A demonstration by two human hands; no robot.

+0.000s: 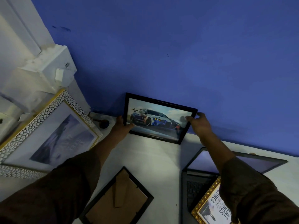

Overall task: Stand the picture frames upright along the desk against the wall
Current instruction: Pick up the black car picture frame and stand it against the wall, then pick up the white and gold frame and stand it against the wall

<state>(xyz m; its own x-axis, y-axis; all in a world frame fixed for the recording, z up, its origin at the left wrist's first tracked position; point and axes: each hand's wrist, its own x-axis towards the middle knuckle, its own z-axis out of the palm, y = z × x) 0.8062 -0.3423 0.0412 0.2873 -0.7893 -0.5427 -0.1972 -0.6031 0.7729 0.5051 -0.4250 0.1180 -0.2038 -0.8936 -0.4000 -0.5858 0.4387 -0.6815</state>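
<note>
A black frame with a car picture (159, 118) stands upright on the white desk (155, 160), its top edge leaning on the blue wall (178, 54). My left hand (121, 125) grips its left edge and my right hand (198, 123) grips its upper right corner. A large frame with a white pebbled border (47, 131) leans at the left. A black frame (119, 198) lies face down near me, its brown backing and stand showing. A gold-beaded frame (210, 206) with printed text lies at the lower right, partly hidden by my right sleeve.
An open laptop (202, 172) sits on the desk at the right, with the gold frame resting on its keyboard. A white ledge with a small box (59, 75) juts out at the upper left. A dark round object (104, 123) lies by the wall.
</note>
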